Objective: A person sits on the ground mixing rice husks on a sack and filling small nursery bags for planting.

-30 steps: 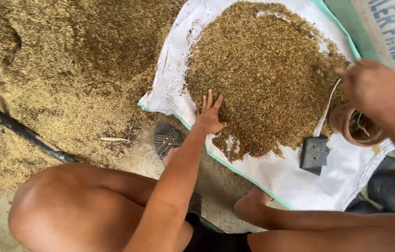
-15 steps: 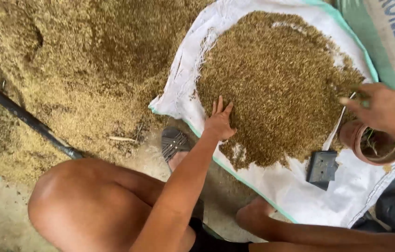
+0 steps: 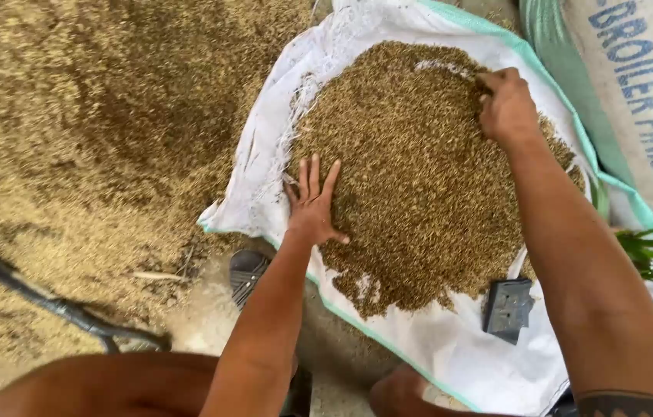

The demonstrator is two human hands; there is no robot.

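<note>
A heap of brown grain [image 3: 427,170] lies spread on a white woven sack [image 3: 450,363] with a green edge. My left hand [image 3: 312,202] rests flat with fingers spread on the near left edge of the heap. My right hand [image 3: 505,104] is curled, knuckles up, digging into the far right side of the grain. Whether it holds grain inside the fist is hidden.
A large loose pile of grain [image 3: 94,139] covers the floor to the left. A dark hose [image 3: 48,301] crosses the lower left. A dark sandal [image 3: 247,274] sits by the sack's edge; a small dark square block [image 3: 508,307] lies on the sack. A printed feed sack [image 3: 635,100] stands at right.
My right hand left the brown pot at the right and reached onto the far side of the grain heap. My left hand stayed on the heap's near edge. The view shifted closer.
</note>
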